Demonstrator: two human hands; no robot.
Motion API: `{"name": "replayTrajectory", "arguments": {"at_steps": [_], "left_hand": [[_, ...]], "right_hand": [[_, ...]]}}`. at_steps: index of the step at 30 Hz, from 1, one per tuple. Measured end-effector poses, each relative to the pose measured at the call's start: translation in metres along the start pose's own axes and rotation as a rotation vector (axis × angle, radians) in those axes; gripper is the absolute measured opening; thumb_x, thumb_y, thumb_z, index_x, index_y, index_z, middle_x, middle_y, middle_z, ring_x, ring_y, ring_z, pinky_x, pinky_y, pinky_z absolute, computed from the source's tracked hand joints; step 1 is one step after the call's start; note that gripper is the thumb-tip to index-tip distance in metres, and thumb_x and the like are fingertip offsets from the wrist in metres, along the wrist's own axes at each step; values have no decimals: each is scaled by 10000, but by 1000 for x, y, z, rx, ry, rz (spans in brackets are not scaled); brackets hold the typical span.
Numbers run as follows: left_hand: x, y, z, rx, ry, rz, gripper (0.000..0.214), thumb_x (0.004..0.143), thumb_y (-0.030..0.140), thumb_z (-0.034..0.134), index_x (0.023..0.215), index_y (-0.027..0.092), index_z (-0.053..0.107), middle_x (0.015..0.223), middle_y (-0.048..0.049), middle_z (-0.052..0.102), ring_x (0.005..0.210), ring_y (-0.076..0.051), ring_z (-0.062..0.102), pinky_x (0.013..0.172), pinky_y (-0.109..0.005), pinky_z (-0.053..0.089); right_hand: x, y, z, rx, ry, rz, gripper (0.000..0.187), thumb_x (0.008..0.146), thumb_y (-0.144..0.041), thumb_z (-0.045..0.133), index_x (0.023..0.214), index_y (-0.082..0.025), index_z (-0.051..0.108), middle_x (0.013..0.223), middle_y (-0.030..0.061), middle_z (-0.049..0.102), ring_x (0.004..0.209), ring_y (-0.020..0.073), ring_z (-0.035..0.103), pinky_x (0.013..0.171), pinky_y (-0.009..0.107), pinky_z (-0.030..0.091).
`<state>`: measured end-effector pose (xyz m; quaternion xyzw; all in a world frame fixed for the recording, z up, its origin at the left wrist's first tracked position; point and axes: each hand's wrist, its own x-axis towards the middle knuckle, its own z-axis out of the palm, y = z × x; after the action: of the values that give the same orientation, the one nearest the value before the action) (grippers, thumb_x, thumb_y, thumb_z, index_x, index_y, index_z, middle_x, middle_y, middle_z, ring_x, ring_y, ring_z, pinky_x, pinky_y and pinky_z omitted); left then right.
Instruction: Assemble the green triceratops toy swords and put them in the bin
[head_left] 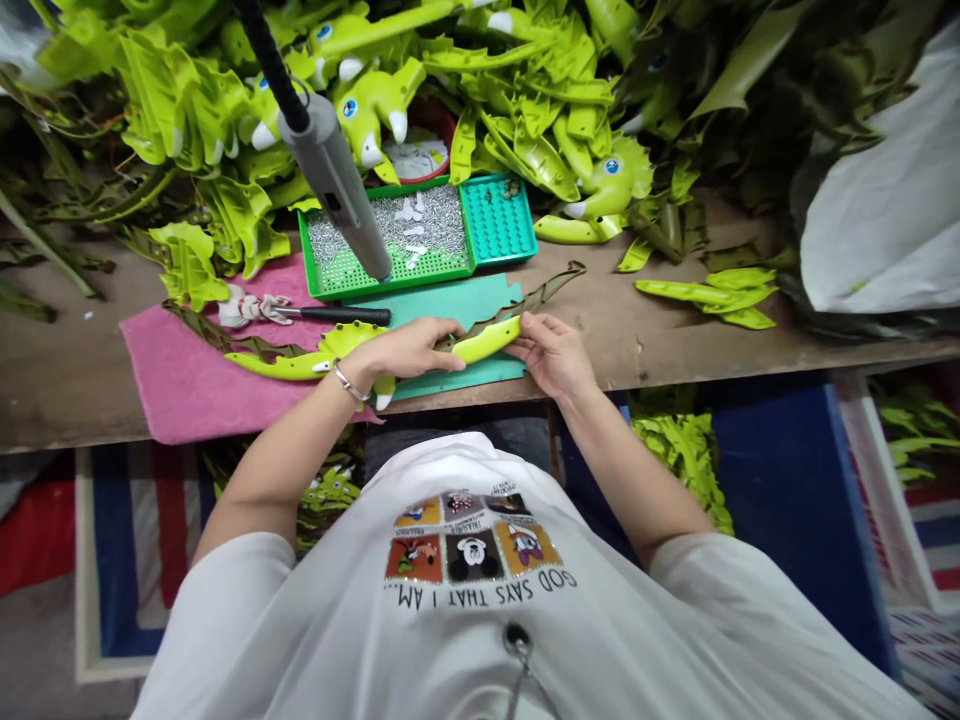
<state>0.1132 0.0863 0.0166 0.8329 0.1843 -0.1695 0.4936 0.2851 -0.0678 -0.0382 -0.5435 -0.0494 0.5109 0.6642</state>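
Note:
A long lime-green and dark-olive plastic toy dinosaur body, with a spiked frill and white-tipped parts, lies crosswise in front of me. My left hand, with a bracelet at the wrist, is wrapped over its middle from above. At its right end, my right hand pinches a lime-green curved shell between thumb and fingers. A dark-olive strip sticks out beyond this shell. Under the toy are a pink cloth and a teal mat. My palms hide part of the toy.
A grey hanging electric screwdriver comes down over a green tray of small screws. Beside it stands a teal tray. A black-handled tool lies on the cloth. Lime-green toy parts pile up behind; loose shells lie right.

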Motion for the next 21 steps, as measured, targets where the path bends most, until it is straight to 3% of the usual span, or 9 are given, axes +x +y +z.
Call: {"name": "replayTrajectory", "arguments": {"at_steps": [8,10,12,14,16,17,19,21], "left_hand": [[-1,4,4,135,21,-33,446,882,438,597,1199,126,613,949,-36,644,806,-184,563,727,-282,424],[-9,4,13,272,90,-2,449,910,413,596,1253,125,576,1071,-82,658,928,-224,602,818,-319,461],[-20,4,25,473,245,43,443,905,326,625,1282,111,536,1176,-134,630,1061,-268,592,919,-375,467],[-32,6,37,663,396,51,377,904,198,596,1259,92,528,1163,-160,619,1091,-289,582,931,-400,471],[-41,12,46,789,474,14,315,937,122,496,1247,80,537,1100,-161,634,1029,-284,604,875,-390,483],[-44,15,49,830,496,-7,327,958,110,447,1271,75,534,1074,-156,644,992,-277,616,845,-383,483],[-47,24,50,894,534,-34,407,985,106,384,1378,67,484,1034,-143,664,941,-265,635,820,-378,474],[-49,33,48,945,548,-50,491,992,90,349,1480,59,395,988,-126,682,912,-256,648,835,-386,462]], "right_hand": [[5,7,3,-3,49,-61,561,444,-483,966,664,-196,538,625,-49,653,590,119,647,604,278,595],[7,10,-1,-50,35,-59,553,503,-520,938,711,-197,541,674,-36,658,628,123,659,640,288,603],[5,13,-6,-130,63,-102,539,583,-573,885,783,-207,543,739,-23,657,668,134,665,677,315,610],[-1,18,-9,-297,188,-306,500,678,-587,819,902,-226,556,838,0,658,743,158,674,733,356,615],[-10,22,-7,-597,278,-663,462,753,-532,785,1040,-240,571,973,55,664,899,213,684,844,429,606],[-15,23,-4,-775,239,-852,442,782,-482,777,1098,-245,580,1043,84,666,989,244,678,905,468,589],[-22,26,6,-1061,-3,-1169,386,836,-349,745,1182,-257,601,1141,114,674,1119,284,655,991,512,551],[-22,25,18,-1134,-259,-1360,369,884,-218,676,1244,-266,608,1143,104,701,1124,269,664,992,488,552]]}}
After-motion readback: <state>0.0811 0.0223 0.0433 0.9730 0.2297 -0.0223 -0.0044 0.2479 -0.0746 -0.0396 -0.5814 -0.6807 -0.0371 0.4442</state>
